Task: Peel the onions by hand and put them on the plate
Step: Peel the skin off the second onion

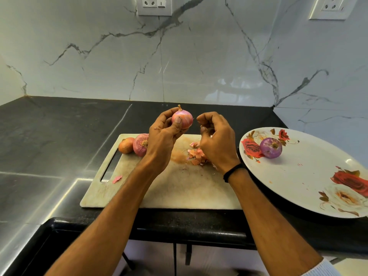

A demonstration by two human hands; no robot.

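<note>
Both forearms reach forward over the cutting board on the table, hands raised side by side. The left hand grips a partly skinned onion between thumb and curled fingers, its axis upright and stem tip pointing up. The right hand is just beside it with fingers curled in; whether they pinch a scrap of skin I cannot tell. One peeled onion lies on the plate at right, two unpeeled onions sit at the board's far left, and peelings lie under the right hand.
</note>
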